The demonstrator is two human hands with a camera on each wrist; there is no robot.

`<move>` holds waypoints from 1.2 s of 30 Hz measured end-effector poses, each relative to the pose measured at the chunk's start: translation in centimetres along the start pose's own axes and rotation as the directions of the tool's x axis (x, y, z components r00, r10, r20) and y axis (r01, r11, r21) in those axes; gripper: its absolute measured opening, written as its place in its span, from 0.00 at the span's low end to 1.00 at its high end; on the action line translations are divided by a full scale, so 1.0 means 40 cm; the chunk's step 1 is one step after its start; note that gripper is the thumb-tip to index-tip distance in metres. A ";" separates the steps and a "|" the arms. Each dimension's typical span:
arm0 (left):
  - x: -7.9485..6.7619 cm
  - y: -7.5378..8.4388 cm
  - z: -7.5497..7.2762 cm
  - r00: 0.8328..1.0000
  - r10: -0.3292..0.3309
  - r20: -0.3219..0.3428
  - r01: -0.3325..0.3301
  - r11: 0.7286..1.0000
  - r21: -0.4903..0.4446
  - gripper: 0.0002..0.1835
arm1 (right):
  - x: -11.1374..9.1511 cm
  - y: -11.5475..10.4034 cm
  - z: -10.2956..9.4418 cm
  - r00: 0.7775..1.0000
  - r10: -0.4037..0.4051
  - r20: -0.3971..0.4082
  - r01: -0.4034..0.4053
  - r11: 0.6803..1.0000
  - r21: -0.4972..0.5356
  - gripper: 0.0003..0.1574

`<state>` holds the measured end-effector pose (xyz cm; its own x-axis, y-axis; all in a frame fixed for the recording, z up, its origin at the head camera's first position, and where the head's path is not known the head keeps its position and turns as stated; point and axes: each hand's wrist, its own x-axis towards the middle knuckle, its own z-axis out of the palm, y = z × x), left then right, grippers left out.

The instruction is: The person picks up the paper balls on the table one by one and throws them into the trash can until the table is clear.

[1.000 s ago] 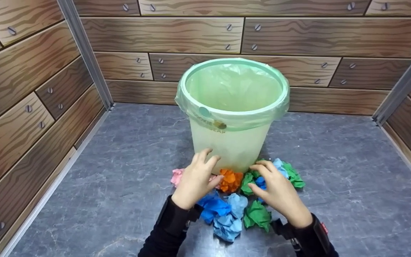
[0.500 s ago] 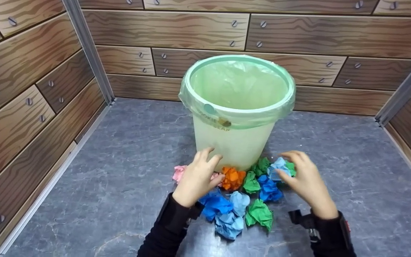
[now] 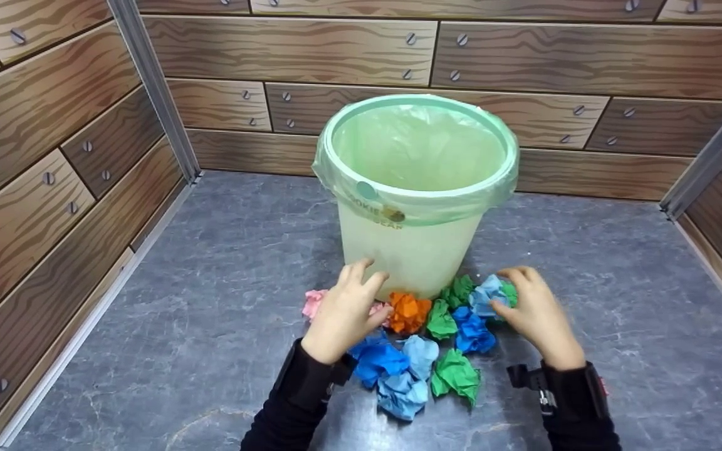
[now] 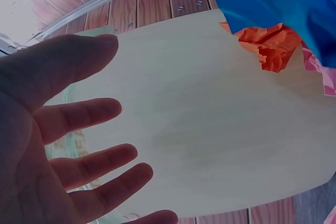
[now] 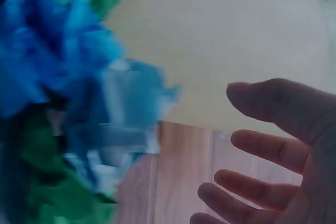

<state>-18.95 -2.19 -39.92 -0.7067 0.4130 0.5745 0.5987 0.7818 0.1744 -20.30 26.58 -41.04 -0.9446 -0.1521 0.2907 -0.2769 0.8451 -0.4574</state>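
Observation:
My left hand (image 3: 346,314) hovers over the left side of a heap of crumpled paper balls, its fingers spread and holding nothing. Around it are a pink paper ball (image 3: 314,303), an orange paper ball (image 3: 408,312) and a dark blue paper ball (image 3: 378,362). To the right, my right hand (image 3: 541,313) has relaxed fingers beside a light blue paper ball (image 3: 489,295). In the right wrist view, a gap separates the thumb from the light blue paper ball (image 5: 131,103). Partly behind the right hand lies a green paper ball (image 3: 509,294).
Behind the paper balls stands a pale green trash bin (image 3: 408,250) with a bag liner (image 3: 423,150) folded over its rim. More balls, light blue (image 3: 402,394) and green (image 3: 456,377), lie nearer me. Wood-patterned walls (image 3: 235,50) enclose the grey floor (image 3: 210,326) on three sides.
My right hand has moved right, from above the green and blue paper balls to beside the light blue one, uncovering the dark blue ball. The left hand stays over its spot. The view shifted slightly.

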 end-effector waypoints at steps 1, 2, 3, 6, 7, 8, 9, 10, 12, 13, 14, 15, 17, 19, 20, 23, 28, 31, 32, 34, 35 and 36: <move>0.000 -0.001 0.000 1.000 -0.001 0.002 0.001 1.000 -0.001 0.20 | 0.003 0.007 0.010 1.000 0.003 0.021 -0.002 1.000 -0.003 0.31; -0.001 -0.001 0.000 1.000 -0.002 0.003 0.002 1.000 0.001 0.20 | 0.006 0.013 0.020 0.999 0.002 0.036 -0.001 1.000 -0.003 0.32; -0.001 -0.001 0.000 1.000 -0.002 0.005 0.002 1.000 0.002 0.20 | 0.008 0.019 0.029 0.999 0.002 0.051 -0.002 1.000 -0.002 0.34; -0.001 0.000 -0.001 1.000 0.000 0.011 0.000 1.000 0.005 0.20 | 0.015 0.035 0.054 0.997 0.004 0.083 -0.006 1.000 0.018 0.37; -0.001 0.000 -0.001 1.000 0.001 0.012 -0.001 1.000 0.004 0.20 | 0.016 0.039 0.060 0.996 0.010 0.093 -0.012 1.000 0.024 0.38; -0.001 0.001 -0.001 1.000 0.002 0.013 -0.002 1.000 0.005 0.20 | 0.018 0.042 0.066 0.995 0.014 0.101 -0.017 0.999 0.030 0.38; -0.001 0.002 -0.001 1.000 0.003 0.013 -0.003 1.000 0.004 0.20 | 0.019 0.045 0.071 0.994 0.020 0.110 -0.024 0.999 0.037 0.38; -0.001 0.003 -0.001 1.000 0.004 0.015 -0.004 1.000 0.004 0.20 | 0.020 0.047 0.075 0.993 0.022 0.117 -0.027 0.999 0.042 0.38; -0.001 0.003 0.000 1.000 0.005 0.019 -0.005 1.000 0.007 0.19 | 0.022 0.050 0.081 0.991 0.027 0.127 -0.034 0.998 0.049 0.38; -0.002 0.003 0.000 1.000 0.006 0.020 -0.006 1.000 0.007 0.19 | 0.024 0.052 0.083 0.991 0.026 0.131 -0.033 0.998 0.049 0.38; -0.002 0.003 0.000 1.000 0.008 0.021 -0.008 1.000 0.007 0.20 | 0.025 0.052 0.085 0.991 0.025 0.133 -0.032 0.998 0.051 0.37; -0.002 0.003 0.000 1.000 0.010 0.023 -0.010 1.000 0.005 0.20 | 0.026 0.053 0.086 0.991 0.023 0.135 -0.031 0.998 0.053 0.37; -0.002 0.003 0.001 1.000 0.011 0.025 -0.011 1.000 0.002 0.20 | 0.027 0.054 0.087 0.992 0.015 0.128 -0.022 0.999 0.050 0.35; -0.002 0.003 0.002 1.000 0.013 0.024 -0.013 1.000 -0.002 0.20 | 0.027 0.055 0.087 0.993 0.008 0.120 -0.014 0.999 0.047 0.34; -0.002 0.003 0.002 1.000 0.013 0.022 -0.013 1.000 -0.003 0.20 | 0.027 0.055 0.088 0.993 0.005 0.114 -0.011 0.999 0.046 0.33; -0.003 0.003 0.004 1.000 0.021 0.014 -0.021 1.000 -0.007 0.20 | 0.026 0.053 0.087 0.995 0.004 0.104 -0.010 0.999 0.052 0.30; -0.004 0.003 0.003 0.999 0.040 0.001 -0.040 0.999 -0.009 0.19 | 0.026 0.050 0.083 0.997 0.008 0.080 -0.014 0.997 0.075 0.26; -0.004 0.001 0.000 0.999 0.040 0.000 -0.040 0.999 -0.008 0.19 | 0.026 0.050 0.080 0.998 0.000 0.056 -0.005 0.996 0.086 0.25; -0.004 0.000 -0.001 0.999 0.038 0.000 -0.038 0.999 -0.006 0.19 | 0.027 0.050 0.078 0.999 -0.001 0.048 -0.003 0.996 0.089 0.25; -0.004 -0.002 -0.002 1.000 0.031 0.004 -0.031 1.000 0.000 0.19 | 0.027 0.049 0.073 0.999 -0.009 0.033 0.006 0.995 0.096 0.25; -0.004 -0.003 -0.002 1.000 0.028 0.006 -0.028 1.000 0.003 0.19 | 0.027 0.048 0.069 1.000 -0.011 0.026 0.008 0.995 0.099 0.25; -0.003 -0.004 -0.002 1.000 0.024 0.010 -0.024 1.000 0.010 0.19 | 0.026 0.046 0.065 1.000 -0.010 0.022 0.008 0.995 0.102 0.25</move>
<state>-18.91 -2.41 -39.95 -0.6961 0.4364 0.5701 0.6117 0.7761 0.1528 -22.26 26.62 -43.76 -0.9453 -0.1719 0.2773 -0.3011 0.7870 -0.5386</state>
